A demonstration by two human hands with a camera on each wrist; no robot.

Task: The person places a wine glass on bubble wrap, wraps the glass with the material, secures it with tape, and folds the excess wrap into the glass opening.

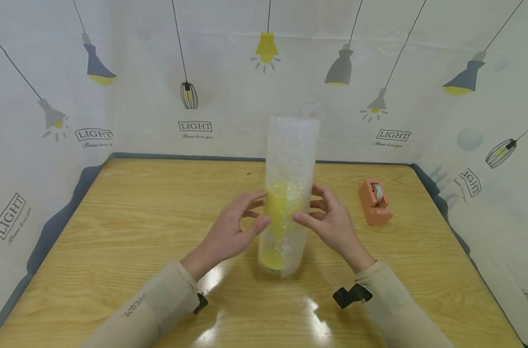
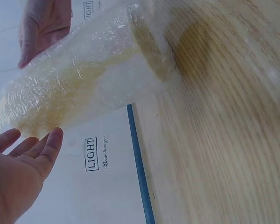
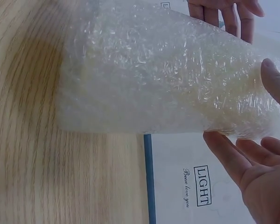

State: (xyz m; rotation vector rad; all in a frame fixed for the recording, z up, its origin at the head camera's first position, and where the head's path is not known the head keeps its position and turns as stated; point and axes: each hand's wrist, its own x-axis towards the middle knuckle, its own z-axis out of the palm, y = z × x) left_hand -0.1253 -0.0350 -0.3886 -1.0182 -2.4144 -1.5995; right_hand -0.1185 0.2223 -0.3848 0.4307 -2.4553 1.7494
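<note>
A tall roll of bubble wrap [image 1: 290, 150] stands upright, leaning slightly right, between the hands in the head view. Through its clear layers shows a yellow object [image 1: 278, 208], its shape blurred by the plastic. My left hand [image 1: 231, 227] holds the roll's left side, thumb toward the front and fingertips at the edge. On the other side my right hand [image 1: 335, 224] grips it, thumb across the front and fingers round the right edge. In both wrist views the bubble wrap [image 2: 79, 74] [image 3: 144, 70] spans between the hands, its lower end close over the tabletop.
An orange tape dispenser [image 1: 374, 205] with a roll of tape sits to the right on the wooden table [image 1: 159, 208]. White curtains [image 1: 229, 96] printed with lamps surround the table at the back and sides. Black straps [image 1: 353, 296] show at the wrists.
</note>
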